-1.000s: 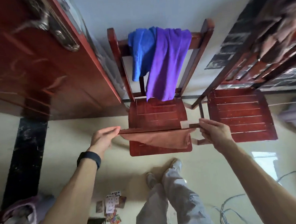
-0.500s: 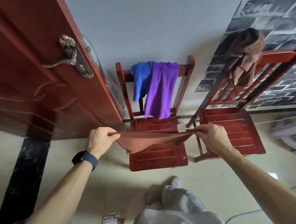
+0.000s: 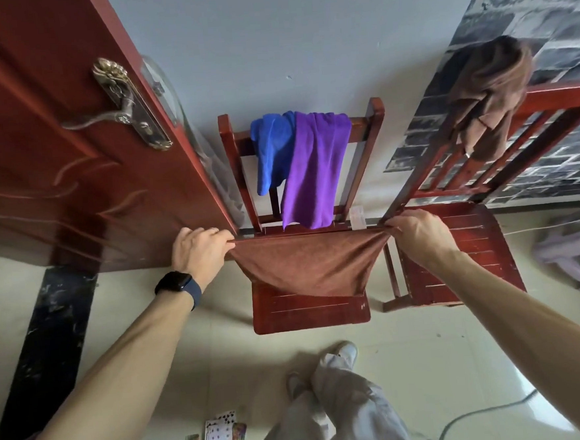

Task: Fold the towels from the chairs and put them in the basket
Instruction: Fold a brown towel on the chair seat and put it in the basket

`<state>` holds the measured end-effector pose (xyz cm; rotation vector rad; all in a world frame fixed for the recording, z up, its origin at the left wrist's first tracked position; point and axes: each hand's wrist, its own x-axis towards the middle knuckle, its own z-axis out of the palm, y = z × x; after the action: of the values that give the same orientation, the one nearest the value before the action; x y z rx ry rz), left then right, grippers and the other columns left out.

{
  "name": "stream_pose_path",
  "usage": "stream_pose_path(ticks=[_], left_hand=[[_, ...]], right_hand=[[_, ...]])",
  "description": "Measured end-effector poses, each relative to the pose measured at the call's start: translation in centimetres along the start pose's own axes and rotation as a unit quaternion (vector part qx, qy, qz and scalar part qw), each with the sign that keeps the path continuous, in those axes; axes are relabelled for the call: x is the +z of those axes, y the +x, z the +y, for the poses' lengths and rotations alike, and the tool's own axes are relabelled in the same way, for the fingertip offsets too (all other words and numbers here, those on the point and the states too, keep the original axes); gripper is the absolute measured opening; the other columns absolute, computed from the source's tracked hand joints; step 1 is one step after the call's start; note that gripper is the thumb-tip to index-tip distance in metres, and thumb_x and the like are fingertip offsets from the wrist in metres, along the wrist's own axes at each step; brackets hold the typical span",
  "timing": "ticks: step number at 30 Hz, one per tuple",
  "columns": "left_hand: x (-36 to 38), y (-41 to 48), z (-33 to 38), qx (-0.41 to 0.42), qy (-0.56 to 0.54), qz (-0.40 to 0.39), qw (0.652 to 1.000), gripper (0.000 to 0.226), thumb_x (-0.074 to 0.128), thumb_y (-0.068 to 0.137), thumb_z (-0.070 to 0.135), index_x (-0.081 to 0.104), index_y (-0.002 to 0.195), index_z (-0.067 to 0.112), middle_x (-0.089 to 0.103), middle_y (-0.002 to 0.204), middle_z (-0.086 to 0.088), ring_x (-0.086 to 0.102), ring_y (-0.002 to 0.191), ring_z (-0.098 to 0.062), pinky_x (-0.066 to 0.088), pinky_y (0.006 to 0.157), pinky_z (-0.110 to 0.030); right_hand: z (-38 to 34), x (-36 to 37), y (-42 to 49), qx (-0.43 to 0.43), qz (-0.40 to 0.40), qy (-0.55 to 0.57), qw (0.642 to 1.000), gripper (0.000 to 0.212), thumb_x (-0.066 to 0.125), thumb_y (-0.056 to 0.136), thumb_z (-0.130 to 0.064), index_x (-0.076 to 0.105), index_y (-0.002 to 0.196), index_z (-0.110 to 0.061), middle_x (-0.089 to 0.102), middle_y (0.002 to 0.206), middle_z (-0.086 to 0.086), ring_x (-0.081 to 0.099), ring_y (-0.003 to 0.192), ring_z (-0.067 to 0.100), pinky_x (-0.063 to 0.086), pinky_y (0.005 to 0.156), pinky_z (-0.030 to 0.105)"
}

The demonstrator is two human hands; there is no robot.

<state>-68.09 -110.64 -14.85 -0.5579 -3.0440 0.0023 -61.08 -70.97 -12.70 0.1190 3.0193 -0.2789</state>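
Since half a second ago, the two hands have drawn further apart and lifted. The brown towel (image 3: 309,266) between them now has a taut, straight top edge where it sagged before.

The left hand (image 3: 200,252), with a dark watch (image 3: 178,284) on its wrist, pinches the towel's left top corner, fingers curled tight on the cloth. The right hand (image 3: 420,233) pinches the right top corner in the same way. The towel hangs in the air in front of the middle chair (image 3: 309,313). Its lower edge droops in a shallow curve over the seat, and whether it touches the seat cannot be told.

The step in hand looks like squaring the towel before the next fold. To do it well, keep both corners level and the top edge tight. Then bring the hands together so corner meets corner, and check that the hanging edges line up before letting go.

The towel is rust brown, soft and matte, and appears already doubled. A small white label (image 3: 357,217) stands up near the right corner.

A blue towel (image 3: 271,149) and a purple towel (image 3: 316,170) hang over the back of the middle chair. A tan towel (image 3: 489,92) is bunched on the back of the right chair (image 3: 462,252). The basket is not clearly in view. A red door (image 3: 53,150) stands at the left, and playing cards (image 3: 221,437) lie on the floor.
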Motion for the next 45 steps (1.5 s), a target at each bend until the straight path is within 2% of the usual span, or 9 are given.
stream_pose_path(ticks=[9,16,24,31,34,37,39,41,45], left_hand=[[-0.2,6.0,0.1,-0.037,0.032,0.023,0.999,0.011,0.072,0.085,0.034,0.076,0.09,0.025,0.073,0.08,-0.002,0.067,0.073,-0.028,0.038,0.076,-0.039],[2.3,3.9,0.0,-0.044,-0.001,0.017,0.999,0.008,0.075,0.084,0.032,0.076,0.09,0.026,0.073,0.079,0.0,0.066,0.07,-0.028,0.038,0.074,-0.039],[11.3,-4.0,1.3,-0.062,-0.044,-0.095,0.993,0.01,0.083,0.076,0.026,0.077,0.083,0.025,0.074,0.075,0.001,0.067,0.065,-0.028,0.043,0.065,-0.035],[20.5,-12.7,3.9,-0.073,-0.035,-0.247,0.966,0.012,0.068,0.089,0.033,0.076,0.098,0.031,0.075,0.09,0.003,0.068,0.082,-0.027,0.043,0.077,-0.036],[22.2,-15.1,4.5,-0.072,-0.035,-0.294,0.952,0.017,0.063,0.092,0.036,0.074,0.104,0.031,0.075,0.097,0.004,0.068,0.088,-0.026,0.043,0.078,-0.035],[23.2,-15.7,4.6,-0.107,-0.087,-0.3,0.944,0.018,0.067,0.09,0.037,0.075,0.103,0.03,0.076,0.1,0.002,0.068,0.089,-0.026,0.05,0.076,-0.035],[24.0,-15.0,4.2,-0.186,-0.189,-0.298,0.917,0.017,0.072,0.087,0.037,0.076,0.1,0.027,0.075,0.099,0.004,0.068,0.09,-0.024,0.053,0.074,-0.033],[25.3,-13.4,3.5,-0.281,-0.316,-0.316,0.849,0.018,0.077,0.083,0.035,0.077,0.097,0.024,0.074,0.094,0.008,0.068,0.09,-0.016,0.052,0.077,-0.028],[28.2,-9.4,1.9,-0.388,-0.506,-0.295,0.711,0.023,0.081,0.08,0.031,0.076,0.099,0.017,0.076,0.098,0.004,0.069,0.098,-0.012,0.049,0.087,-0.026]], right_hand=[[0.3,-0.6,4.9,0.05,0.026,0.048,0.997,0.017,0.064,0.096,-0.021,0.078,0.103,-0.013,0.07,0.099,0.012,0.064,0.094,0.036,0.057,0.074,0.044],[0.7,2.8,4.1,0.053,0.005,0.044,0.998,0.018,0.062,0.097,-0.02,0.077,0.107,-0.017,0.069,0.106,0.006,0.061,0.101,0.032,0.053,0.079,0.041],[2.1,13.5,-2.1,0.033,-0.03,0.016,0.999,0.012,0.079,0.083,-0.012,0.077,0.095,-0.012,0.071,0.097,0.009,0.066,0.087,0.037,0.059,0.067,0.044],[3.2,24.1,-9.9,0.109,-0.199,0.012,0.974,0.017,0.067,0.094,-0.02,0.078,0.105,-0.016,0.07,0.113,0.002,0.063,0.102,0.03,0.058,0.079,0.042],[3.2,26.0,-12.0,0.135,-0.244,0.042,0.959,0.02,0.065,0.095,-0.025,0.076,0.111,-0.02,0.068,0.119,0.0,0.06,0.108,0.028,0.055,0.087,0.041],[3.6,27.3,-12.4,0.158,-0.25,0.091,0.951,0.018,0.07,0.092,-0.023,0.078,0.108,-0.019,0.071,0.115,0.003,0.064,0.102,0.029,0.056,0.084,0.04],[4.1,28.2,-11.4,0.191,-0.229,0.157,0.941,0.015,0.074,0.089,-0.023,0.079,0.103,-0.018,0.073,0.108,0.002,0.068,0.094,0.025,0.053,0.081,0.032],[4.8,28.8,-9.6,0.25,-0.226,0.233,0.912,0.014,0.077,0.087,-0.025,0.079,0.099,-0.017,0.073,0.096,0.0,0.067,0.087,0.019,0.047,0.076,0.027],[6.7,30.3,-5.3,0.363,-0.196,0.439,0.798,0.01,0.081,0.083,-0.024,0.078,0.092,-0.019,0.068,0.082,0.003,0.058,0.078,0.018,0.046,0.071,0.034]])
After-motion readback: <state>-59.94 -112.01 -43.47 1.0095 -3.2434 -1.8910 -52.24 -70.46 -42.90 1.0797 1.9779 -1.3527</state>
